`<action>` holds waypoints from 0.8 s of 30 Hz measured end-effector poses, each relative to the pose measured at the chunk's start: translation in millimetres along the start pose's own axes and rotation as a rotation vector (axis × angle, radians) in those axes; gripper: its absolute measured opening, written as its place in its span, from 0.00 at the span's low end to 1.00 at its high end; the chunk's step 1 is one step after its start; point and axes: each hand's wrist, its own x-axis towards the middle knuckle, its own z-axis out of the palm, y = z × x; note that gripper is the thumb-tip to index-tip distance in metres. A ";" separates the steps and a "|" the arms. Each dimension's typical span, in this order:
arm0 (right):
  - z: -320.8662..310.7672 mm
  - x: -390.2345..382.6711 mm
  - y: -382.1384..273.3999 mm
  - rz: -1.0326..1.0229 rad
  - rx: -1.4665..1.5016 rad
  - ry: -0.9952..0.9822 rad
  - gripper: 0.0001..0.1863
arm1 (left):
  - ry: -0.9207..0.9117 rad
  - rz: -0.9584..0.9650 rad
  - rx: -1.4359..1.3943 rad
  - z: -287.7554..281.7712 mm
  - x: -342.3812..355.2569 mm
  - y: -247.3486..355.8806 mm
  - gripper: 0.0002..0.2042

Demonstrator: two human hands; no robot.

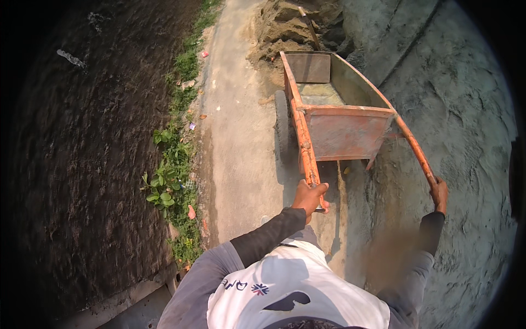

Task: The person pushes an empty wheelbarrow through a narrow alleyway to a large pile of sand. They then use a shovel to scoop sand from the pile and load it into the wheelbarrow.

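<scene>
An orange metal handcart (345, 133) with a deep box-shaped tray stands in front of me. Its long tubular handles reach back toward my body. My left hand (309, 198) is wrapped round the end of the left handle. Farther out to the right, my right hand (439, 194) grips the end of the right handle. Only a thin layer of pale material shows on the tray floor (320, 94). A black wheel (282, 123) sits under the tray's left side; the other wheel is hidden.
Beyond the cart rises a heap of brown sand (279, 27) with a long wooden handle (308, 24) in it. The concrete path (235, 142) runs ahead on the left, edged by green plants (164, 186) and bits of litter. A rough grey wall (466, 109) lies along the right.
</scene>
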 end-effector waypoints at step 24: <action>199.6 -162.9 -21.7 0.394 0.933 -0.069 0.35 | -0.138 0.073 -0.020 -36.7 13.6 1.6 0.24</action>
